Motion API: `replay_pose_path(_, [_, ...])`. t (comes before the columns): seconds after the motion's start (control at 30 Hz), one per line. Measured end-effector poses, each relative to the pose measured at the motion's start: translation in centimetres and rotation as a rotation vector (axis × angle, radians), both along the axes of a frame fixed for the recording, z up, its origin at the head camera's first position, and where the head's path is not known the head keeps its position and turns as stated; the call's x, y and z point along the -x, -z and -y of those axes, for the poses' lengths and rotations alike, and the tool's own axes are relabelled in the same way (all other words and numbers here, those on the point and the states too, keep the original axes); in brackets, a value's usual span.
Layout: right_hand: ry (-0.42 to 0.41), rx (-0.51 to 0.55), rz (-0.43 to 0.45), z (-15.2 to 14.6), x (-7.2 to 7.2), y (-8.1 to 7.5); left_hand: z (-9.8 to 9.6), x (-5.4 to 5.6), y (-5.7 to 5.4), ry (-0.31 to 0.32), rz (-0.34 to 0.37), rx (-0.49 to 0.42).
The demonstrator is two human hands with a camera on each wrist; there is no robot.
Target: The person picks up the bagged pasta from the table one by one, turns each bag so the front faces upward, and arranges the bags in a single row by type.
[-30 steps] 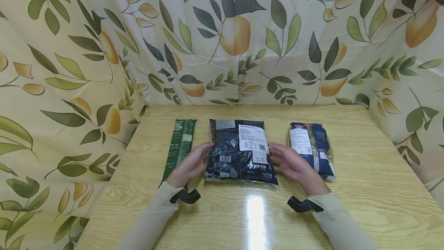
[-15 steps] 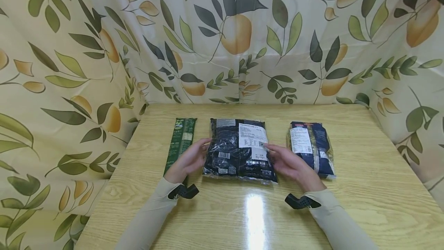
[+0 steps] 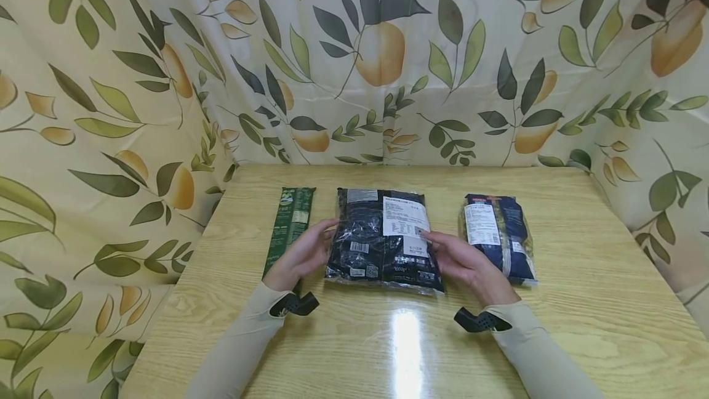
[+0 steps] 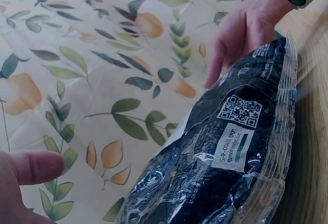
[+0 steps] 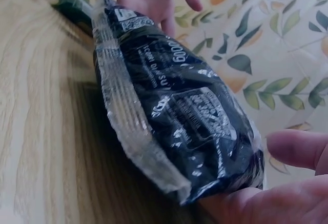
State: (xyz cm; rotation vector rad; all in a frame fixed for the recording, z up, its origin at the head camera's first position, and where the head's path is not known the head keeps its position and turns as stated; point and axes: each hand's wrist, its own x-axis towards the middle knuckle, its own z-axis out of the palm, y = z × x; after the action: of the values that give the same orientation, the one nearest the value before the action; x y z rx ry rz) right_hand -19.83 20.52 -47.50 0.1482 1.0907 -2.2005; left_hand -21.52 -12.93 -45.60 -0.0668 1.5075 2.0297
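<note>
A dark, glossy plastic food bag [image 3: 360, 263] with white labels and a "1000g" print lies between both hands on the wooden table. My left hand [image 3: 304, 254] is at its left side; in the left wrist view that thumb [image 4: 41, 167] stands straight, apart from the bag [image 4: 205, 167]. At the bag's right side is my right hand [image 3: 462, 263], its thumb over the label's edge in the head view. The right wrist view shows the right fingers [image 5: 277, 203] at the lower corner of the bag [image 5: 169, 96], seemingly beneath it, with the thumb raised. Fingers under the left side are hidden.
A long green packet [image 3: 288, 226] lies left of the bag, partly behind the left hand. To the right lies a blue packet [image 3: 512, 226] with a white label. The wooden table [image 3: 587, 300] ends at a leaf-and-fruit patterned curtain [image 3: 332, 122] behind and at the sides.
Both hands have moved slightly up along the bag's sides, and the right thumb has come inward over the label. The bag's near edge shifted slightly. Over the last half second little differs.
</note>
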Motion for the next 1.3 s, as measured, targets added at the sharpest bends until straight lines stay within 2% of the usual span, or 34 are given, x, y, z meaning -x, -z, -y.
replay_pose_path(0.23, [0.043, -0.05, -0.016, 0.2, -0.1, 0.1, 0.0, -0.1, -0.2, 0.004, -0.005, 0.018])
replay_pose_path(0.67, [0.103, -0.074, 0.009, 0.3, -0.6, -0.1, 0.3, -0.2, 0.4, 0.014, -0.008, 0.019])
replay_pose_path(0.9, [0.094, -0.084, -0.016, 0.5, -0.8, -0.5, 0.7, -0.4, -0.8, -0.01, -0.05, 0.011])
replay_pose_path(1.0, [0.098, -0.107, -0.026, 0.5, -0.8, -0.6, 0.8, -0.5, -1.4, 0.004, -0.1, 0.036])
replay_pose_path(1.13, [0.106, -0.147, -0.035, 0.6, -0.8, -0.7, 0.5, -0.6, -1.7, 0.044, -0.16, 0.121])
replay_pose_path(1.3, [0.104, -0.191, -0.05, 0.4, -0.9, -0.9, 0.1, -0.8, -1.5, 0.064, -0.166, 0.17])
